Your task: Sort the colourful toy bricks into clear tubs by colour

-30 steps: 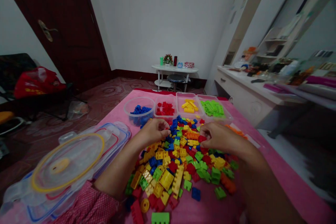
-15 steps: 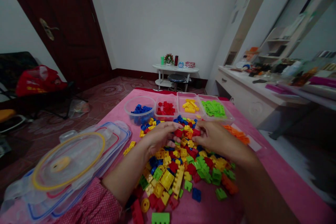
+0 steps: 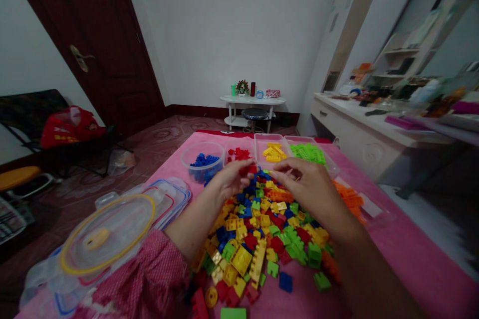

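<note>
A heap of red, yellow, blue and green toy bricks lies on the pink cloth. My left hand hovers over the far edge of the heap and pinches a red brick in its fingertips. It is close to the clear box of red bricks. My right hand is beside it, over the heap, with fingers curled toward the thumb. What they hold, if anything, is hidden. The two hands are a few centimetres apart.
At the far edge stand a round tub of blue bricks, a box of yellow bricks and a box of green ones. Orange bricks lie at the right. Clear lids are stacked at the left.
Both hands have lifted from the heap and moved toward the far boxes. My left hand now carries a red brick near the red box. The camera has shifted a little.
</note>
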The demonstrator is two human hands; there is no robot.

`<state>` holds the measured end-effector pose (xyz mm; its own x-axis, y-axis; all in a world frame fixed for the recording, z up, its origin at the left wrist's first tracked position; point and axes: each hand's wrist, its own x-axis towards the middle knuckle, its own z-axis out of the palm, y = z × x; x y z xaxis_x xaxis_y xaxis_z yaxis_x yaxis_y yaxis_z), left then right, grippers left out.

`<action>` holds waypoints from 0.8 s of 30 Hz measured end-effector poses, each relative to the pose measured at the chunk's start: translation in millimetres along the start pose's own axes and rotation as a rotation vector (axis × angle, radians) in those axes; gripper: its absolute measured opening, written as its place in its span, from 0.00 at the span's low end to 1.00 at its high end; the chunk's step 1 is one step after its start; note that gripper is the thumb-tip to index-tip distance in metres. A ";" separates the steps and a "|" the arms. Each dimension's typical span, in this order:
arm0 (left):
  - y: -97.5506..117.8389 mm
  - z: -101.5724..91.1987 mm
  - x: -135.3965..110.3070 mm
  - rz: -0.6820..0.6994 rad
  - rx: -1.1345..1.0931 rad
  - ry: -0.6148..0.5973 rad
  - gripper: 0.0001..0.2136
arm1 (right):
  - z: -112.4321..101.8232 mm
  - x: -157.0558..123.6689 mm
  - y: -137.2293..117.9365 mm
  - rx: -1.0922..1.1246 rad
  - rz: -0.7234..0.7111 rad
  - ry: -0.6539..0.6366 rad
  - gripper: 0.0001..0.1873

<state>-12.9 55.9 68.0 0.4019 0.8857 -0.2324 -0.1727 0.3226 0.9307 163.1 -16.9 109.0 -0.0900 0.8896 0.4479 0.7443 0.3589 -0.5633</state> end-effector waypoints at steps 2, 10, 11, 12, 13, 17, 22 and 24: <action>17.8 -6.1 22.6 0.085 0.120 0.159 0.10 | -4.4 1.1 3.5 -0.023 0.015 0.011 0.08; 25.2 -18.1 46.2 0.466 1.112 0.404 0.23 | 2.5 4.2 24.2 -0.231 0.059 -0.176 0.09; 18.8 -14.1 40.4 0.510 1.149 0.361 0.20 | 5.5 3.9 27.9 -0.259 0.084 -0.227 0.09; 11.3 -9.1 34.1 0.528 1.165 0.307 0.17 | 8.7 3.2 31.3 -0.296 0.114 -0.281 0.10; 3.3 -3.6 27.9 0.526 1.174 0.247 0.14 | 11.7 2.3 34.2 -0.341 0.146 -0.333 0.11; -27.7 16.1 10.0 0.481 1.296 0.037 0.12 | 19.4 -2.2 39.4 -0.483 0.248 -0.460 0.17; -45.2 22.5 3.3 0.434 1.426 0.011 0.16 | 19.4 -3.7 38.8 -0.494 0.254 -0.493 0.16; -46.7 20.3 2.2 0.409 1.417 0.026 0.15 | 19.5 -3.3 40.4 -0.482 0.239 -0.490 0.12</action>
<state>14.3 36.0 29.7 0.5246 0.8432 0.1179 0.7424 -0.5208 0.4215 180.5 0.2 71.3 -0.0908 0.9930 -0.0755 0.9794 0.0753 -0.1874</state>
